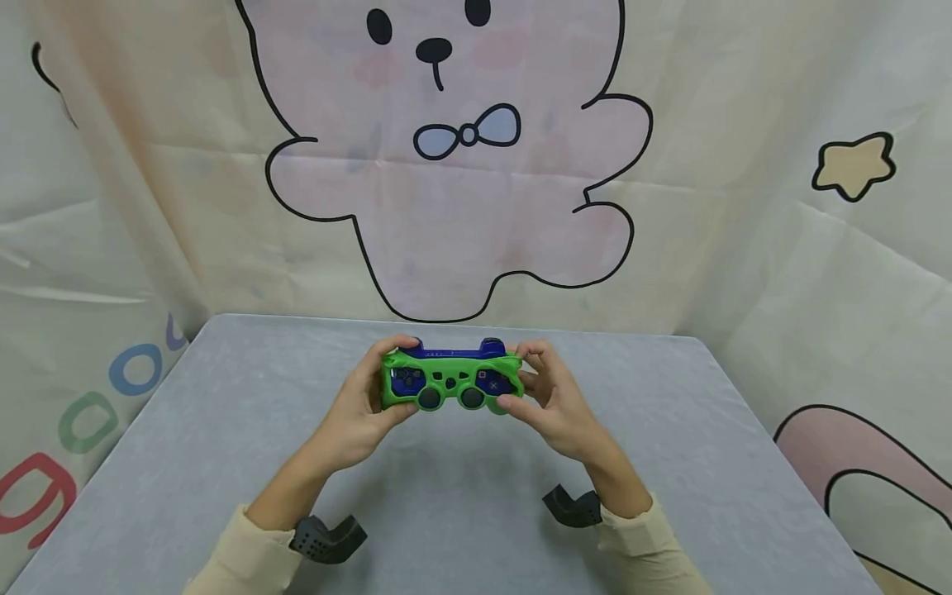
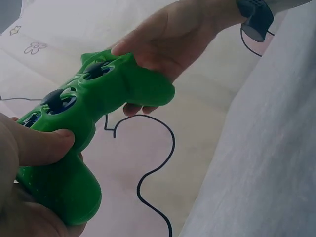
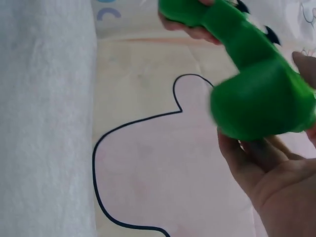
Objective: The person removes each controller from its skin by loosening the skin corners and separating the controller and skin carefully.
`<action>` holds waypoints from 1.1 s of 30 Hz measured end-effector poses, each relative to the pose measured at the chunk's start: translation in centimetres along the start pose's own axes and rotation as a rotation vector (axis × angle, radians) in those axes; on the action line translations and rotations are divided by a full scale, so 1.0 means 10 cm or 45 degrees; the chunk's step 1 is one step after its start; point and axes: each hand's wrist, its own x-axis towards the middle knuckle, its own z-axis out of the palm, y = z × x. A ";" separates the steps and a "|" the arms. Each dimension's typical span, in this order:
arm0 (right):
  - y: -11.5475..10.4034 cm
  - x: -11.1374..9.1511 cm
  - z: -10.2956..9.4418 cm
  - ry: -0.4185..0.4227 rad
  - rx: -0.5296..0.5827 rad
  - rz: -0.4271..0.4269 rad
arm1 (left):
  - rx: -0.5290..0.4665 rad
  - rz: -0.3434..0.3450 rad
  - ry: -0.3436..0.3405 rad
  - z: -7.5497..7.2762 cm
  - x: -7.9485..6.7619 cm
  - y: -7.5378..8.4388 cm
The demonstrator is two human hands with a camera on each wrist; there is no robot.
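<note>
One blue controller (image 1: 492,348) in green cover (image 1: 455,364), above surface (image 1: 461,512), in front of far edge; left hand (image 1: 357,417) clasps one end, right hand (image 1: 554,411) pinches the other. Uneven tug could stretch cover or let controller slip.

A cream fabric backdrop (image 1: 714,124), printed with a large pale-pink, black-outlined bear (image 1: 461,223) and a pale-orange star (image 1: 854,166), hangs around a grey-blue cloth-covered table (image 1: 461,521).

Cover (image 1: 451,365) was bright green, controller (image 1: 492,349) dark blue, thumbsticks (image 1: 429,398) black; table (image 1: 461,512) grey-blue; sleeves (image 1: 245,549) cream; backdrop (image 1: 706,124) cream, printed with black-outlined pinkish bear (image 1: 461,215), pale-blue bow (image 1: 498,126), tan star (image 1: 854,167).
</note>
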 end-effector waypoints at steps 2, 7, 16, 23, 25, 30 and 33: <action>0.02 0.01 0.04 -0.009 0.009 -0.005 | -0.011 -0.012 0.017 0.00 0.00 0.03; 0.03 0.00 0.13 -0.022 -0.064 -0.002 | -0.039 -0.027 0.014 0.01 -0.01 0.07; -0.02 -0.02 0.14 -0.024 -0.067 -0.006 | -0.108 0.001 -0.125 0.00 -0.01 0.09; 0.02 -0.01 0.16 -0.023 0.028 0.014 | -0.111 -0.005 -0.136 0.00 -0.02 0.07; 0.04 0.00 0.14 -0.014 0.069 0.023 | -0.119 -0.015 -0.120 -0.01 -0.02 0.07; 0.07 0.00 0.09 0.030 0.159 0.021 | -0.170 -0.017 -0.102 -0.04 -0.01 0.05; 0.07 -0.01 0.05 0.039 0.198 0.015 | -0.169 -0.023 -0.126 -0.05 -0.01 0.03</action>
